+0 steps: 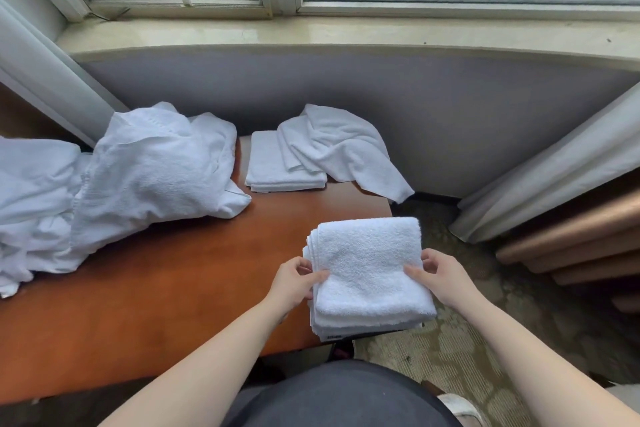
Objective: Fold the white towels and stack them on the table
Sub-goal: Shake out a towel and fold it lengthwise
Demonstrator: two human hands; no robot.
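Observation:
A folded white towel (369, 270) lies at the front right corner of the brown table (156, 288), its layered edges showing on the left and near sides. My left hand (298, 282) pinches its left edge, thumb on top. My right hand (440, 276) pinches its right edge the same way. At the back of the table a flat stack of folded towels (273, 166) sits with an unfolded towel (343, 149) draped partly over it. A large heap of crumpled white towels (114, 180) covers the table's left side.
The window sill (311, 35) and grey wall run behind the table. Curtains (540, 184) hang at the right, with brown rolls (568, 239) beside them. Patterned carpet (460, 340) lies right of the table. My dark-clothed lap (339, 395) fills the bottom.

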